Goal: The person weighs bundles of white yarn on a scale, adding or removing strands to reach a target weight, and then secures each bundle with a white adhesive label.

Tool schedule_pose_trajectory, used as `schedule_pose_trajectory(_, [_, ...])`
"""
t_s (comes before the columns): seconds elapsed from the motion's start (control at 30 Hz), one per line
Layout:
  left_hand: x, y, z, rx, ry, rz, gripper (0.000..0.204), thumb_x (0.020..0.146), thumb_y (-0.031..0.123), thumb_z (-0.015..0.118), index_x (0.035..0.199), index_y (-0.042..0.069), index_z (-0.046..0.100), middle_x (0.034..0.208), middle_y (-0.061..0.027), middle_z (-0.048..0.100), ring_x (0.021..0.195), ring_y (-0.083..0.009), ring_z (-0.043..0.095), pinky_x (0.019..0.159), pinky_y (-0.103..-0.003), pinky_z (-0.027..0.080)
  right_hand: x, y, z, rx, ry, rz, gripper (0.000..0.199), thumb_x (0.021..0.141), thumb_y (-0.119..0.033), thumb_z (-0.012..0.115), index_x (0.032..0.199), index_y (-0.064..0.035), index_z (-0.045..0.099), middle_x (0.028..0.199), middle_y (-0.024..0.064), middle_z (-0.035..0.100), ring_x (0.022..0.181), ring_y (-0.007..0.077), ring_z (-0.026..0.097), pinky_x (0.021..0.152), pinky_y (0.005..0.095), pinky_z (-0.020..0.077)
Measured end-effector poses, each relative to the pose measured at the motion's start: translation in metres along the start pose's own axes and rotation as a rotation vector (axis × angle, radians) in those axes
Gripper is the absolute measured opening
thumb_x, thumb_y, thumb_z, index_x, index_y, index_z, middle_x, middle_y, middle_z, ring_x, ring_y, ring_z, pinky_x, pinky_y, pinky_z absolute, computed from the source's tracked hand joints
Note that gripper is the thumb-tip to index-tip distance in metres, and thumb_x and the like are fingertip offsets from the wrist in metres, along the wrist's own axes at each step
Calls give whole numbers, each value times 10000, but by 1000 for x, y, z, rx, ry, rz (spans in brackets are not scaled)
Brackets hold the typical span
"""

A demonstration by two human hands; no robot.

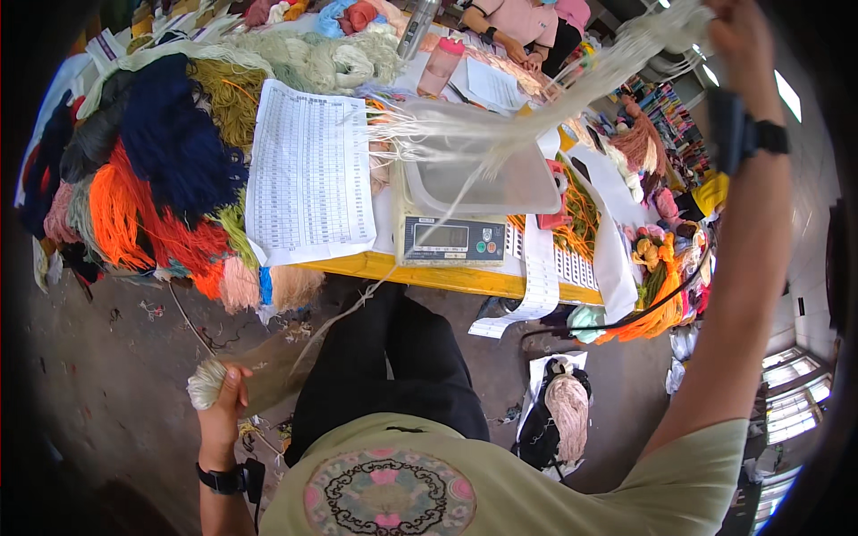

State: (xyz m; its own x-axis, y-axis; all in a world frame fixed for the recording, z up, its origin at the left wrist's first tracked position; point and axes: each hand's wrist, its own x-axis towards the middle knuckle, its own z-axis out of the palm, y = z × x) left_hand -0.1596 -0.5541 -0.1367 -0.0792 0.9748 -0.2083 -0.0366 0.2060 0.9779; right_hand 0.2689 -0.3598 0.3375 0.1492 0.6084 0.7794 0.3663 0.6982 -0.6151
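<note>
High at the upper right, my right hand (740, 45) is closed around a long hank of white yarn (572, 103). The hank slopes down to the left, and its loose ends spread over a clear plastic tray (545, 201) on a digital scale (451, 241). One thin strand hangs past the table edge toward my lower left. There my left hand (225, 397) is closed on a pale yarn bundle (206, 382), whose rounded end bulges from the fist. A blurred, see-through stretch trails beside it; I cannot tell what it is.
A printed sheet (308, 179) lies left of the scale. Heaped navy yarn (170, 134) and orange yarn (121, 219) cover the table's left side. A red tape-like tool (556, 192), a paper strip (539, 277) and a pink bottle (441, 67) are nearby. Across the table sits another person (514, 27).
</note>
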Motion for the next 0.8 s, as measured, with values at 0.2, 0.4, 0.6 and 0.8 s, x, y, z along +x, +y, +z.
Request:
schedule_pose_trajectory(0.2, [-12,19,4,16,-106,29,386,906,337,673,1113,25,581,747,-53,649,560,-71,522,545,-207,409,-178,159,5,-432,-827,175,315,830,-58,591,1144,-78,579,1011,36,641,848,154,595,691,343,481])
schedule_pose_trajectory(0.4, [-11,67,40,-177,-519,609,819,796,461,731,1415,54,382,1003,-152,694,699,-137,663,624,-243,511,-326,164,-24,-903,-779,-36,391,785,-23,649,1142,-75,498,1050,166,609,988,351,577,811,436,445])
schedule_pose_trajectory(0.6, [-11,80,57,-80,-675,209,382,965,384,559,935,22,678,660,-56,634,540,-99,576,508,-224,455,-367,156,-27,-829,-514,-219,496,736,9,703,1173,-57,478,1206,137,550,1068,316,508,930,445,324])
schedule_pose_trajectory(0.8, [-8,68,72,7,-627,223,404,981,396,527,863,32,656,550,3,538,445,-50,443,435,-205,353,-383,142,-32,-878,-328,-74,464,737,-18,726,1157,-67,536,1283,165,493,1156,340,462,971,434,315])
